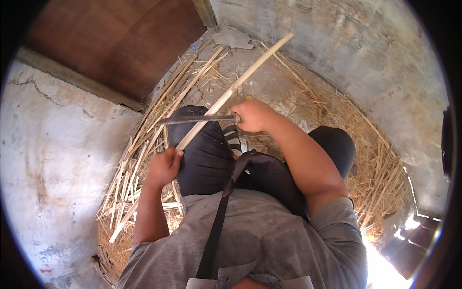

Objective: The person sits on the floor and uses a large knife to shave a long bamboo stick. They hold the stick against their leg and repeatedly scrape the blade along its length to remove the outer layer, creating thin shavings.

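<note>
My left hand (164, 167) is closed around the near end of a long pale bamboo strip (250, 71). The strip slants up and away to the right, over my left knee. In my closed right hand (255, 115) is the handle of a long-bladed knife (187, 119). Its dark, narrow blade points left and crosses the strip a little beyond my left hand. From this angle I cannot tell how deep the edge sits in the strip. My dark-trousered legs are bent, and a striped sandal (232, 137) shows between them.
Split strips (130, 168) lie heaped along the left side. Shavings and more strips (380, 178) cover the floor at right. A stained wall (356, 43) curves round the far right; a white wall (57, 144) and a brown door panel (120, 43) stand at left.
</note>
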